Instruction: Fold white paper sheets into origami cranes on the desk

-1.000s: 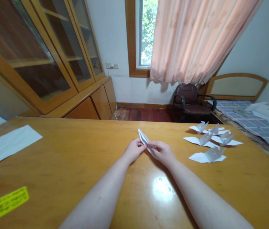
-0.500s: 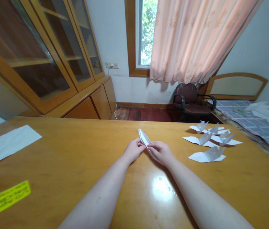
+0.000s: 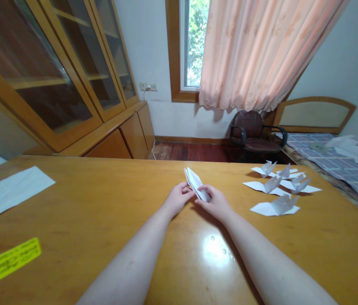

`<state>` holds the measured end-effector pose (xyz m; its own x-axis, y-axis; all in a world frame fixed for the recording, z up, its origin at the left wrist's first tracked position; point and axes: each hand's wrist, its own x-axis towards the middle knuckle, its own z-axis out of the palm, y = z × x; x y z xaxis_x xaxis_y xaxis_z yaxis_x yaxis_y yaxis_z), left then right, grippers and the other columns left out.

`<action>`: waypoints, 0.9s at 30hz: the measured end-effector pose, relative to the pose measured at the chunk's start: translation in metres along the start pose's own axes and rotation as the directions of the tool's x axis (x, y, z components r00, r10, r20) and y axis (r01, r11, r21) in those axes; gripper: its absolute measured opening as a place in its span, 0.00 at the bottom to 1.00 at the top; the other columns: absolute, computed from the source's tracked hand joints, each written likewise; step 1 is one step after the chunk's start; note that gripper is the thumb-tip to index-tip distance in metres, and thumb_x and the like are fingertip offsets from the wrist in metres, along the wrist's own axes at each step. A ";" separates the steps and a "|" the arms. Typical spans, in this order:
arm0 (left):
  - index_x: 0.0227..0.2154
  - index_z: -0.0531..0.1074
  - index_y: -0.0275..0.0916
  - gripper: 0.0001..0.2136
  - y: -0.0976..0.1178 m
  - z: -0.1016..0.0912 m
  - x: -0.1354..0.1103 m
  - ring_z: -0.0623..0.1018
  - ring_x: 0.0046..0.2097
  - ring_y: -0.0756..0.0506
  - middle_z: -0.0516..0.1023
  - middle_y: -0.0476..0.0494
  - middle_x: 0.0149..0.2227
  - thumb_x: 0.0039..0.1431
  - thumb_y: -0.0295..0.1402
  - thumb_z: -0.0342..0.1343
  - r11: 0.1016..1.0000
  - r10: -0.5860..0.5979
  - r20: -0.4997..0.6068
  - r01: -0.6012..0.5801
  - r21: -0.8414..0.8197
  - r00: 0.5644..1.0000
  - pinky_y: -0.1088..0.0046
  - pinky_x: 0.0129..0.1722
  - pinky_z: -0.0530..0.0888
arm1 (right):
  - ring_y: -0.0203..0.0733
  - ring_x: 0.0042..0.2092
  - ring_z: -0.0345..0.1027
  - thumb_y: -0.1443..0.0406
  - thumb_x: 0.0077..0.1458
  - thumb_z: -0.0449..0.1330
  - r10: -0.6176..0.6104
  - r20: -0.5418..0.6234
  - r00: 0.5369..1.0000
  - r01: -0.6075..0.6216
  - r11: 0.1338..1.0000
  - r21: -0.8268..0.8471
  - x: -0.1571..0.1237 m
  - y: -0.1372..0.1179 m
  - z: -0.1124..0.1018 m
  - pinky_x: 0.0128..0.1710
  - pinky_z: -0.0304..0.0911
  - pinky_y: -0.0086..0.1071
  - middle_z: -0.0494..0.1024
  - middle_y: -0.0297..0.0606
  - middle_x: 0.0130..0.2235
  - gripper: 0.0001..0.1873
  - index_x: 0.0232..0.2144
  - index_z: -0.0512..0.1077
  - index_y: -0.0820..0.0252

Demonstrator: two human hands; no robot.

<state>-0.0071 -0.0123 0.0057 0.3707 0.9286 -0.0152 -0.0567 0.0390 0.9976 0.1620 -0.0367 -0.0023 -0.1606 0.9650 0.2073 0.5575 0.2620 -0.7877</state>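
Note:
A half-folded white paper piece (image 3: pixel 194 182) points up and away from me above the wooden table (image 3: pixel 80 212). My left hand (image 3: pixel 178 198) pinches its near left edge with closed fingers. My right hand (image 3: pixel 216 202) grips its lower right part, fingers curled round the paper. Both hands meet at the table's middle, forearms reaching in from the bottom of the view.
Several finished white paper cranes (image 3: pixel 277 186) lie on the table to the right. A white sheet (image 3: pixel 6 192) and a yellow label strip (image 3: pixel 4 263) lie at the left. Beyond the table stand glass-door cabinets (image 3: pixel 55 72), a dark chair (image 3: pixel 251 133) and a bed (image 3: pixel 334 156).
The folded paper has risen slightly and its lower tip, earlier showing below my right hand, is now tucked in. My right fingers have shifted up along the paper.

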 end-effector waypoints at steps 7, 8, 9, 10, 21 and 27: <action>0.39 0.71 0.33 0.15 -0.003 0.001 0.002 0.75 0.33 0.48 0.77 0.44 0.31 0.47 0.33 0.59 0.999 -0.010 0.004 0.010 -0.035 1.000 0.73 0.36 0.69 | 0.37 0.29 0.63 0.56 0.47 0.59 0.012 0.010 1.000 -0.013 1.000 0.022 0.001 0.002 0.002 0.29 0.57 0.29 0.75 0.34 0.32 0.19 0.41 0.67 0.57; 0.39 0.70 0.33 0.15 -0.003 0.001 0.002 0.75 0.34 0.48 0.77 0.44 0.31 0.47 0.32 0.59 0.999 -0.010 0.006 0.010 -0.036 1.000 0.73 0.37 0.69 | 0.37 0.28 0.63 0.56 0.48 0.58 0.012 0.009 1.000 -0.013 1.000 0.028 0.001 0.002 0.002 0.29 0.57 0.29 0.74 0.34 0.31 0.18 0.41 0.67 0.58; 0.39 0.70 0.33 0.15 -0.003 0.001 0.002 0.75 0.34 0.48 0.76 0.44 0.31 0.47 0.32 0.59 0.999 -0.010 0.007 0.010 -0.035 1.000 0.73 0.37 0.68 | 0.37 0.28 0.62 0.56 0.49 0.57 0.012 0.007 1.000 -0.012 0.999 0.034 0.000 0.002 0.002 0.29 0.57 0.29 0.74 0.34 0.31 0.18 0.41 0.67 0.58; 0.39 0.70 0.33 0.15 -0.004 0.001 0.002 0.75 0.34 0.48 0.76 0.45 0.31 0.48 0.31 0.59 0.999 -0.009 0.007 0.009 -0.034 1.000 0.73 0.37 0.68 | 0.36 0.28 0.62 0.57 0.50 0.57 0.011 0.004 1.000 -0.011 0.999 0.041 0.000 0.002 0.003 0.29 0.57 0.29 0.74 0.34 0.31 0.17 0.41 0.67 0.58; 0.39 0.69 0.33 0.15 -0.009 -0.001 0.003 0.74 0.33 0.48 0.75 0.45 0.30 0.48 0.32 0.59 1.000 0.000 0.025 0.001 -0.029 1.000 0.73 0.35 0.69 | 0.39 0.34 0.65 0.60 0.44 0.60 0.008 0.004 1.000 -0.008 0.999 0.052 0.001 0.003 0.002 0.35 0.59 0.31 0.75 0.36 0.36 0.20 0.41 0.67 0.59; 0.39 0.69 0.34 0.14 -0.010 -0.001 0.004 0.75 0.36 0.47 0.76 0.44 0.32 0.48 0.30 0.59 1.000 0.011 0.015 -0.011 -0.012 1.000 0.71 0.39 0.69 | 0.37 0.30 0.64 0.60 0.47 0.58 0.011 -0.005 1.000 -0.011 0.996 0.086 0.000 -0.002 0.002 0.31 0.58 0.30 0.75 0.35 0.32 0.16 0.39 0.68 0.60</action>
<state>-0.0063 -0.0085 -0.0046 0.3835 0.9235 -0.0030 -0.0723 0.0333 0.9968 0.1593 -0.0374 -0.0014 -0.1500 0.9680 0.2013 0.4869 0.2495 -0.8370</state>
